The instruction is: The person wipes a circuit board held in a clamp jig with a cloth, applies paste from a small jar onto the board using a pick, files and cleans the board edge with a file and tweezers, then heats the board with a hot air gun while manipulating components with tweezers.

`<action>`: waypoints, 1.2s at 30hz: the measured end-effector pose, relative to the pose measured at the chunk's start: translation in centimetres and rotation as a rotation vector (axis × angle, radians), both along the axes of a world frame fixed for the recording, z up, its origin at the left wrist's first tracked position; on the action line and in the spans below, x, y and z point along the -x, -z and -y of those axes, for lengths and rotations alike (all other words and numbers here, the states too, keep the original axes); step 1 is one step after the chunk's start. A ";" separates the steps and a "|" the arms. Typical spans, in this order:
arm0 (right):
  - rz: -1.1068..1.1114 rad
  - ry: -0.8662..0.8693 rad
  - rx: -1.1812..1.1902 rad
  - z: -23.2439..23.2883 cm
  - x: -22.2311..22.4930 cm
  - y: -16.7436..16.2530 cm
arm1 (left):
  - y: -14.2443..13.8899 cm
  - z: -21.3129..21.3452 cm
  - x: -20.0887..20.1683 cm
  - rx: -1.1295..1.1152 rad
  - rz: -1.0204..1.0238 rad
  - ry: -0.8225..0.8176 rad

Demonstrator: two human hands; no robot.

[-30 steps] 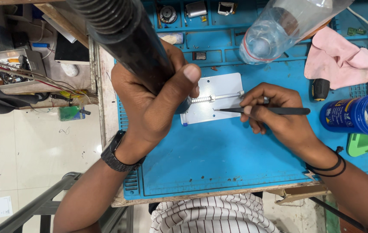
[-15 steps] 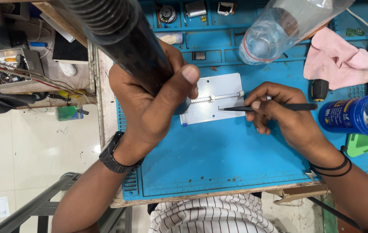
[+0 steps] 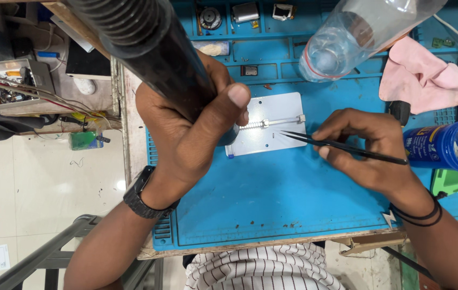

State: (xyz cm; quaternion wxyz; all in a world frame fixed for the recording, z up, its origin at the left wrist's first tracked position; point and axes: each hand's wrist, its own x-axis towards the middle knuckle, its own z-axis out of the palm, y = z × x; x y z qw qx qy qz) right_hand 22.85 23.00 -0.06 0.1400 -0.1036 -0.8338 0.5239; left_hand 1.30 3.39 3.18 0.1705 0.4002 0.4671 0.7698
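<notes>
My left hand [image 3: 191, 134] grips a thick black handle with a ribbed hose [image 3: 148, 48], its tip held down at the left edge of a white metal holder plate [image 3: 272, 129]. My right hand [image 3: 368, 147] pinches black tweezers [image 3: 341, 146] whose points reach toward the plate's silver clamp bar [image 3: 274, 123] on the right side. The plate lies flat on a blue work mat [image 3: 282, 204]. A black watch sits on my left wrist, black bands on the right wrist.
A clear plastic bottle [image 3: 347, 37] lies at the back, a pink cloth [image 3: 427, 75] at the right, a blue can [image 3: 443, 145] beside my right hand, a green item [image 3: 457, 180] below it. Small parts fill mat compartments [image 3: 245, 13] at the back.
My right hand has shifted slightly right and the tweezer tips have drawn back a little from the clamp bar. The left hand holds still.
</notes>
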 end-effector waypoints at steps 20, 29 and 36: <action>0.123 0.028 0.053 -0.4 0.4 1.2 | 0.2 -0.3 0.3 0.005 -0.038 -0.022; 0.102 0.017 0.109 -0.6 0.1 1.4 | 0.1 -0.3 0.1 0.024 -0.033 -0.026; 0.104 0.024 0.149 -0.7 0.1 1.9 | -0.2 -0.3 0.2 0.013 -0.051 -0.022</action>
